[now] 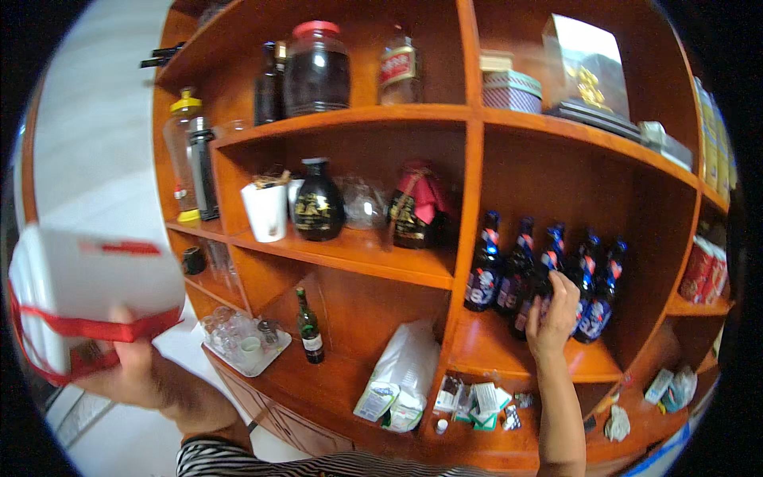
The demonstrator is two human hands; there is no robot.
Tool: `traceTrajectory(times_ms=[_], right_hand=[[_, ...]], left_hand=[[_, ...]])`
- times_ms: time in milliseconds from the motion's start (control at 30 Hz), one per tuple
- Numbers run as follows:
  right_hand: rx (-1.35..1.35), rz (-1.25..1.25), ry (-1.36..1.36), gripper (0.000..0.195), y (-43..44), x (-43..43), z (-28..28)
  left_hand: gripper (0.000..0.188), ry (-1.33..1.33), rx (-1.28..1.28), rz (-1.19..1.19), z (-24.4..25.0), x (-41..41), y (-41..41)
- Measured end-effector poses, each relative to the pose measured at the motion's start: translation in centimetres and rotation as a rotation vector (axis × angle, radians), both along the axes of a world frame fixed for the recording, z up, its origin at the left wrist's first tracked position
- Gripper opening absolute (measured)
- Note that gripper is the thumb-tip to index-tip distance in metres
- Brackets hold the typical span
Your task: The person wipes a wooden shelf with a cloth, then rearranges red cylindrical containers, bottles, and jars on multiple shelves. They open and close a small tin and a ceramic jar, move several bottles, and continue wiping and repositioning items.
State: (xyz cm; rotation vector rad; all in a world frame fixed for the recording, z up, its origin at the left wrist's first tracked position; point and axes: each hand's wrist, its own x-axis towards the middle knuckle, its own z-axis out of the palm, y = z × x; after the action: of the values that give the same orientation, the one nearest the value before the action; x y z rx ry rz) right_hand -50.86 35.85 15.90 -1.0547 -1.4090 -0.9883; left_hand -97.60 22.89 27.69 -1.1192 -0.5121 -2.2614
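Observation:
My left hand (134, 364) grips a white container (119, 280) with a red band and red markings, held up at the left, away from the shelves. It is blurred, so its exact kind is unclear. Over on the right, my right hand (555, 313) reaches into a shelf compartment, thumb and fingers around a dark glass beer bottle (549, 257) with a blue neck. Part of that bottle is hidden by the hand. More such bottles stand close by: one beer bottle (484, 268) at the compartment's left, another beer bottle (602, 310) at its right.
The wooden shelf unit (369, 271) holds a black liquor bottle (320, 203), a red-lidded jar (316, 71) and a cloth-topped jar (414, 208). Lower down are a tray (271, 361) of glasses, a green bottle (310, 328), a plastic-wrapped pack (399, 369) and medicine packets (486, 399).

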Motion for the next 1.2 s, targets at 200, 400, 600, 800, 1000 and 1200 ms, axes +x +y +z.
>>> traceTrajectory(times_ms=[200, 400, 600, 800, 1000, 1200], right_hand=[[-0.001, 0.004, -0.060, 0.051, -0.1, -1.1, 0.7], [0.022, -0.029, -0.048, 0.051, -0.2, -0.4, 0.6], [-0.018, -0.015, -0.043, 0.052, 0.1, -0.5, 0.3], [-0.008, -0.011, -0.050, 0.051, -0.3, -0.3, 0.5], [0.006, -0.020, -0.053, 0.051, -0.1, -0.3, 0.3], [0.009, 0.031, -0.015, 0.051, -0.3, -0.3, 0.6]], left_hand=[[0.109, 0.230, -0.358, 0.066, -3.0, -2.6, 2.4], [0.081, 0.303, 0.019, -0.172, 7.2, -1.3, 3.5], [0.066, 0.492, -0.267, -0.738, 19.8, 4.1, 11.2], [0.052, 0.441, -0.365, -0.930, 26.7, 11.4, 19.8], [0.076, 0.546, -0.665, -1.122, 29.4, 17.1, 26.7], [0.052, 0.481, -0.834, -1.093, 30.7, 20.8, 30.0]])
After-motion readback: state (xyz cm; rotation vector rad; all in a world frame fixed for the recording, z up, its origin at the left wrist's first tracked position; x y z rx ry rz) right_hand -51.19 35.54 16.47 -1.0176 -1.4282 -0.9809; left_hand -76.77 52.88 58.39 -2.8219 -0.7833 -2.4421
